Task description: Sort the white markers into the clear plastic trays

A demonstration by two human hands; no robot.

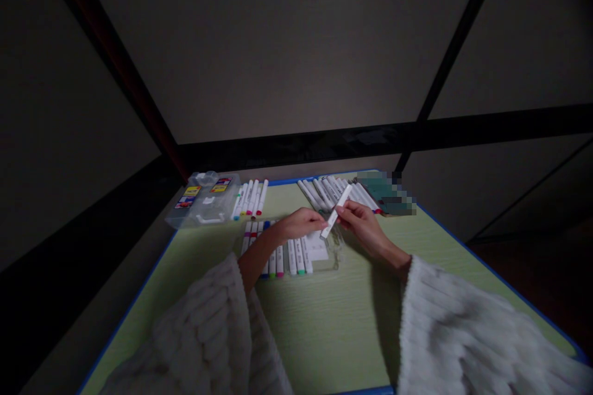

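Observation:
A white marker (341, 202) is held at a tilt above the table, its upper end leaning right. My right hand (365, 227) grips it from the right side between thumb and fingers. My left hand (302, 222) is closed at its lower end, with the fingertips against it. Beneath my hands lies a clear plastic tray (337, 264) with several white markers (300, 256) standing side by side in its left and middle parts. A white paper piece (317, 248) shows in the tray's right part. My left forearm covers some of the tray's markers.
The light green table (333, 327) has a blue edge. A clear plastic case (210, 208) with labels rests at the back left, beside a row of loose markers (251, 197). More markers (319, 193) lie at the back right, next to a pixelated green object (384, 192). A wall stands behind.

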